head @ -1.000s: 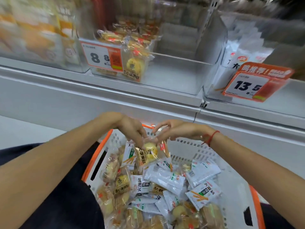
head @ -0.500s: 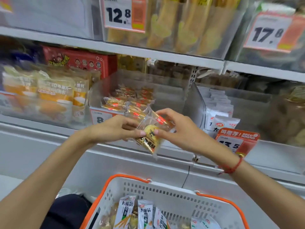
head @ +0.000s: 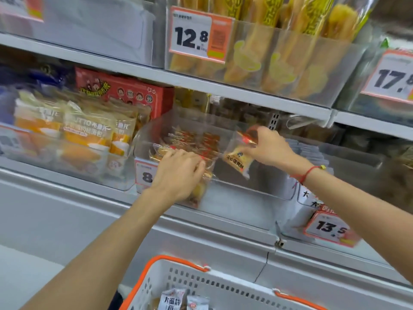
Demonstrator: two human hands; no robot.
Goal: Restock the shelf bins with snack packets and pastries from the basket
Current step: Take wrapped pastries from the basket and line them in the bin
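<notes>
My right hand (head: 269, 151) pinches a clear pastry packet (head: 238, 158) with a yellow cake inside by its top edge, hanging over the middle of the clear shelf bin (head: 234, 191). My left hand (head: 178, 170) lies palm down on the row of pastry packets (head: 192, 142) at the bin's left front, fingers bent over them; whether it grips one is unclear. The white basket (head: 201, 284) with orange rim sits at the bottom edge, with white snack packets (head: 172, 298) showing in it.
The bin's right half is bare. Its price tag (head: 144, 174) is partly hidden by my left wrist. A bin of bread packs (head: 89, 135) stands to the left and a bin of white packets with a 13.5 tag (head: 328, 229) to the right. The shelf above (head: 245, 90) overhangs.
Both hands lifted one pastry packet out of the basket up to the shelf. The left hand let go and now rests on the packets in the bin; the right hand alone holds the packet.
</notes>
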